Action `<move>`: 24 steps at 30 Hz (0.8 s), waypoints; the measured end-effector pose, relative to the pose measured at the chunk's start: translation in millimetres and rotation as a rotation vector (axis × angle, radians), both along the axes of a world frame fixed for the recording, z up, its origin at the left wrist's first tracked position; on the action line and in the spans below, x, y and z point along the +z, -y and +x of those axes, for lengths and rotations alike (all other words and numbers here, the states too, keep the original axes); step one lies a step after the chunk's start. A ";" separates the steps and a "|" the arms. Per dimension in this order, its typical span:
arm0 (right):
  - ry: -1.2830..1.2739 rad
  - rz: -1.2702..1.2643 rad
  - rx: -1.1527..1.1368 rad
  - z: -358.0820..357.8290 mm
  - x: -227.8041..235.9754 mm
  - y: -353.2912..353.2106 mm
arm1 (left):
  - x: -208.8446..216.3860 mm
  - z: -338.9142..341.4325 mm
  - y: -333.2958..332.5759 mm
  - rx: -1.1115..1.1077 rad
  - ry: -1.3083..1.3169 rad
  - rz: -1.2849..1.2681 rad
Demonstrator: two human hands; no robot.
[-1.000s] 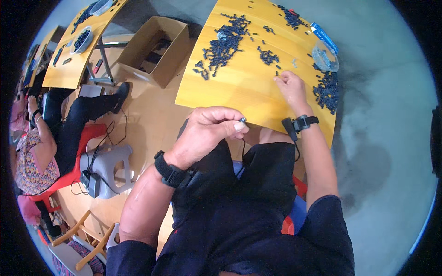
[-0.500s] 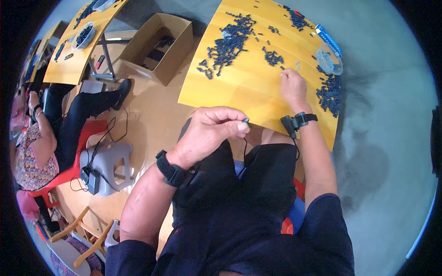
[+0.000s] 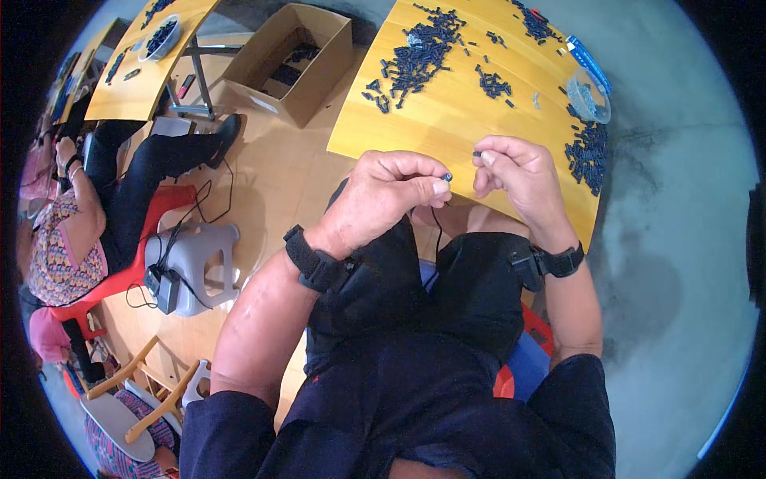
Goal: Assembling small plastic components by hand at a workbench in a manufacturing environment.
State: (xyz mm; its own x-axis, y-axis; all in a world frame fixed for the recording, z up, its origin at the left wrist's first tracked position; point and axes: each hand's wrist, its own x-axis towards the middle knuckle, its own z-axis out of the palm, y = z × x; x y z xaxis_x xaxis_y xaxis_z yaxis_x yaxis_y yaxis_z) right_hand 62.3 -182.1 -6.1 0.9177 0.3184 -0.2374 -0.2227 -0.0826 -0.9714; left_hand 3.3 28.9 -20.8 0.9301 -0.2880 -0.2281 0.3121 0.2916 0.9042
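Pinch of left hand on dark piece, right hand on black bit, probably to leave ends visible.

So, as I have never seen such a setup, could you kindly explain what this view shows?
No robot here: these are a person's bare hands, seen from above by a wide fisheye camera worn on the head, so straight edges bend near the rim. The left hand pinches a small dark piece; the right hand pinches another dark piece, a little apart from it. On the yellow table lie loose heaps of small dark parts, with a clear tub near the right edge. The pieces' finer details are too small to tell.
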 end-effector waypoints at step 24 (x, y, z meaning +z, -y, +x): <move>0.005 0.092 0.242 -18.9 29.8 -11.0 | -1.7 -0.6 2.9 -0.037 0.050 -0.039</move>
